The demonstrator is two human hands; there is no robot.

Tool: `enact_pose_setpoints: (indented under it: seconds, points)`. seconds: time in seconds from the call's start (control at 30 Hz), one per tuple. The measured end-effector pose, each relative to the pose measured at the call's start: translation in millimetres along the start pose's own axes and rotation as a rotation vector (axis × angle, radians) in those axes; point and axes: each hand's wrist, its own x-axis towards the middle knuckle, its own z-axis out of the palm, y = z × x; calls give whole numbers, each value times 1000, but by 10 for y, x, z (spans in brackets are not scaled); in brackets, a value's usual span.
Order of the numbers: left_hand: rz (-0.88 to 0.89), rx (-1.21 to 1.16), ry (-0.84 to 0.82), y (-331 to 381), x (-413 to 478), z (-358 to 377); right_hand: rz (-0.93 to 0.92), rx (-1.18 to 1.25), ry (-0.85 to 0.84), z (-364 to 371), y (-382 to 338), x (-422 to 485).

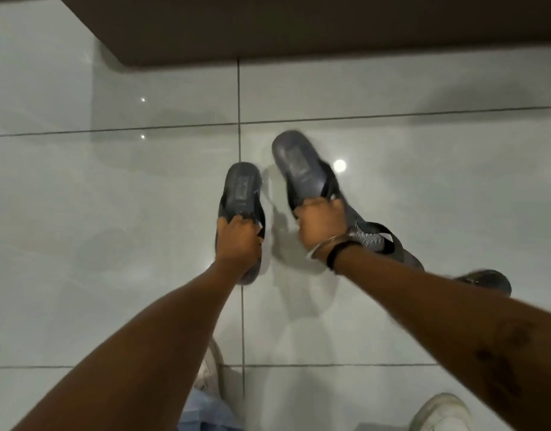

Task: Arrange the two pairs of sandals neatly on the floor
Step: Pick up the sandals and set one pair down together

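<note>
Sandals fill both my hands. My left hand (238,241) fingers clamp one dark sandal (241,189); right hand (322,222) fingers clamp another sandal (299,169), over the tiled floor (112,213).

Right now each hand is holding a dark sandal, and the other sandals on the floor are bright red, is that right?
Not quite. The head view shows the left hand and right hand each gripping a dark sandal, but the other sandal on the floor is dark grey, not red.
</note>
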Motion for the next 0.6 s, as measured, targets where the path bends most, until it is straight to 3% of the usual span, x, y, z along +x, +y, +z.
enact_pose_setpoints:
  seconds: [0.13, 0.37, 0.5, 0.6]
  points:
    - [-42, -168, -6, -234, -21, 93, 113, 208, -78, 368, -528, 49]
    - [-44, 6, -98, -206, -89, 194, 239, 413, -125, 904, -739, 205]
    - [-54, 35, 143, 140, -227, 83, 247, 610, 204, 912, -417, -266]
    - [-102, -8, 234, 744, -179, -17, 521, 767, 395, 962, -27, -711]
